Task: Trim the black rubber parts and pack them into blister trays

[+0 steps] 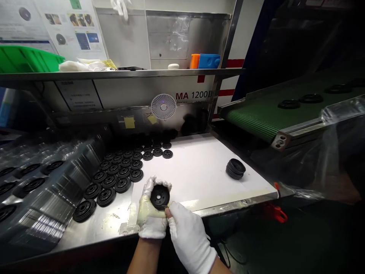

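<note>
My left hand (152, 215), in a white glove with a yellowish coated palm, grips a black ribbed rubber disc (160, 197) with a central hole. My right hand (188, 236), also white-gloved, pinches a small metal blade (165, 207) against the disc's lower rim. The blade is mostly hidden by the fingers. Rows of similar black discs (114, 177) lie flat on the steel table (97, 228) beyond my hands. A short stack of discs (235, 168) sits on a white sheet (199, 167) to the right.
A green conveyor belt (256, 118) carrying black discs runs at the right. Clear plastic trays (54, 190) holding more discs lie at the left. A small white fan (163, 106) is clipped below a steel shelf (119, 74), which holds a green bin (25, 59).
</note>
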{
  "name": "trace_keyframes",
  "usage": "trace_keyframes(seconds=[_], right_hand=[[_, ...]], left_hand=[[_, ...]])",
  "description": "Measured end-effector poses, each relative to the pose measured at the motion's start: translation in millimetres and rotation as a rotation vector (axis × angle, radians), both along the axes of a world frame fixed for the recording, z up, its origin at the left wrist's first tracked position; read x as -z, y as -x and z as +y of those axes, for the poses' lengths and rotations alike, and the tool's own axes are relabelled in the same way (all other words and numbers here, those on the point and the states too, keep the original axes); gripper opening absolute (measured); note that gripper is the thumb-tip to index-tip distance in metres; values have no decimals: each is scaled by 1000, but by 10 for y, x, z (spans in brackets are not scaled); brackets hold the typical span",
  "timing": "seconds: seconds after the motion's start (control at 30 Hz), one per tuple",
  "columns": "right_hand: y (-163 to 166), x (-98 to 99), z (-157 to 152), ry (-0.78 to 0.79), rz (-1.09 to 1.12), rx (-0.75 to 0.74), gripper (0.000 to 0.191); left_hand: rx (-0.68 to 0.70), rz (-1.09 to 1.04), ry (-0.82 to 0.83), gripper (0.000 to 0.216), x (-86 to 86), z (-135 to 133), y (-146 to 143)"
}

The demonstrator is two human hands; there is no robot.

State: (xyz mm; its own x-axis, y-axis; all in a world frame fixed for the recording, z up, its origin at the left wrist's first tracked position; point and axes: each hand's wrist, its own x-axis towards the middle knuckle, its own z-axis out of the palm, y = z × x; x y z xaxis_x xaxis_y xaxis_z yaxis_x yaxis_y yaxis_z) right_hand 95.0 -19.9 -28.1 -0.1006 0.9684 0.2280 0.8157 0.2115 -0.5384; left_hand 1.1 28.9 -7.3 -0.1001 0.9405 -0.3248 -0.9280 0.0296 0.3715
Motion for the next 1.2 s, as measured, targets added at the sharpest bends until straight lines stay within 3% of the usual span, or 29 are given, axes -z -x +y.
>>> trace_keyframes(seconds=[0.1, 0.2, 0.33, 0.53, 0.63, 0.73, 0.87, 1.03, 1.2], right_hand=[[-38, -5, 10, -21, 20, -10, 18], [-102, 9, 31, -50, 29, 23, 17], [-91, 39, 6, -47, 12, 36, 20], [-25, 50, -40, -25, 31, -2, 23], [-95, 49, -8, -18, 92, -6, 20], [-171, 65, 25, -16, 112, 23, 15], [-160, 122, 8, -63, 70, 35, 16], [-35, 184, -59, -105, 54, -15, 20], [-120, 67, -51, 26, 199, -81, 28]], left_hand=[[79, 69, -56, 32, 5, -48, 17], [177, 52, -49, 29, -2, -71, 22], [91, -44, 7, 4, -30, -24, -32], [2, 5, 6, 14, -33, -33, -56], [144, 74, -18, 29, 6, -73, -8], [237, 84, -58, 23, 48, -75, 23], [192, 52, -25, 7, 87, -9, -2], [98, -32, 31, 3, 68, 53, -45], [47, -76, 89, 7, -16, 39, -25]])
